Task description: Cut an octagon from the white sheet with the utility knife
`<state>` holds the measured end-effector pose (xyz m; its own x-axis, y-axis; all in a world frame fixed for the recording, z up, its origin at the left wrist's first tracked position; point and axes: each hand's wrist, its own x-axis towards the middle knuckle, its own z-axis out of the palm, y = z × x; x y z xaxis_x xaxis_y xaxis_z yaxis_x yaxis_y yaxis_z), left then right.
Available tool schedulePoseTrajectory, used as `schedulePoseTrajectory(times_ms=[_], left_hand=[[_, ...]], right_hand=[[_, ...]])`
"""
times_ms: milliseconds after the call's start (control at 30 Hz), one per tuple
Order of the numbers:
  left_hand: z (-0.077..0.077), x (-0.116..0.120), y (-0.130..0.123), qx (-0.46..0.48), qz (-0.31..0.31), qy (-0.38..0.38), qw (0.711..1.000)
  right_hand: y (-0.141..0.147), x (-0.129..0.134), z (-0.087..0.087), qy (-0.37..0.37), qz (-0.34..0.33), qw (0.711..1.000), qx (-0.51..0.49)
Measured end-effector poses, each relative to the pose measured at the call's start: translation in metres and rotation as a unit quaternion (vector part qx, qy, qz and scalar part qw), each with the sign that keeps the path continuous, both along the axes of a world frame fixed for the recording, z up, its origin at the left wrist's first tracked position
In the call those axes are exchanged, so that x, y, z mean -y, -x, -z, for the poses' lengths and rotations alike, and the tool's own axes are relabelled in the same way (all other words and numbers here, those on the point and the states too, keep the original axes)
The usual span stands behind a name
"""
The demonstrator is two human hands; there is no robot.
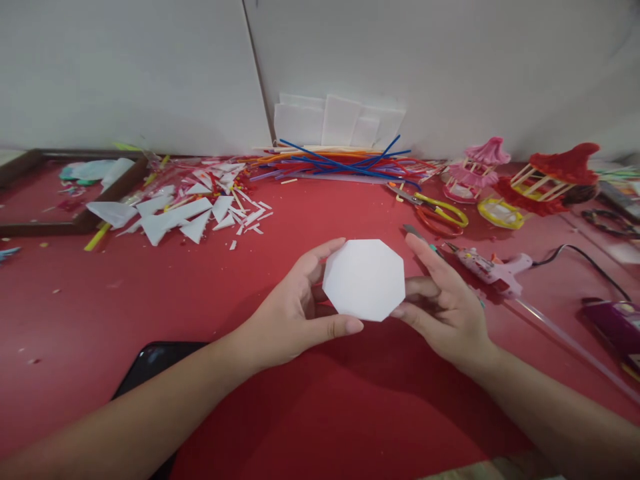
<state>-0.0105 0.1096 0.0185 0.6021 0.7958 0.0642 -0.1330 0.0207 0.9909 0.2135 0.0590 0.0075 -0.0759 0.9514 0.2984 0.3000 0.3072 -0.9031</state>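
Note:
Between my two hands is a white piece with several straight edges, roughly an octagon [365, 280], its flat face turned up toward me. My left hand [300, 303] grips its left side, thumb along the near edge and fingers behind. On the right, my right hand [447, 303] holds the lower right edge between thumb and fingers, while its index finger reaches away from the piece. Some fingertips are hidden behind it. Just beyond my right hand lie scissors [440, 210] with yellow and orange handles and a pale pink glue gun [495, 270] with a clear glue stick in it.
White offcuts [175, 217] lie on the red table [240, 427] at left, near a dark frame [50, 227]. Coloured pipe cleaners [340, 163] run along the wall. Small pink and red models [555, 177] stand at right. A black phone-like object [155, 360] sits under my left forearm.

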Motion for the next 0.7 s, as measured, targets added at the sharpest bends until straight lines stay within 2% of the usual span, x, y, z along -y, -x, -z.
schedulePoseTrajectory(times_ms=[200,400,467,567,633,700], left_hand=[[0.006,-0.001,-0.001,-0.029,-0.028,-0.007,0.999],[0.011,0.001,-0.003,-0.020,-0.030,-0.033,0.999],[0.009,0.001,-0.002,-0.029,-0.046,-0.020,0.998],[0.006,-0.001,0.001,-0.104,-0.057,-0.003,0.993],[0.005,-0.002,0.003,-0.154,-0.053,-0.020,0.986],[0.003,-0.003,0.004,-0.202,-0.068,-0.077,0.974]], right_hand=[[0.004,-0.002,0.002,0.054,-0.036,0.995,-0.077],[0.009,-0.005,0.006,0.099,-0.014,0.994,-0.051],[0.009,-0.004,0.008,0.087,-0.038,0.994,-0.046],[0.006,-0.003,0.007,0.051,-0.070,0.996,-0.004],[0.000,-0.005,0.002,-0.002,-0.033,0.997,0.068],[-0.011,-0.010,-0.002,-0.073,0.060,0.980,0.174]])
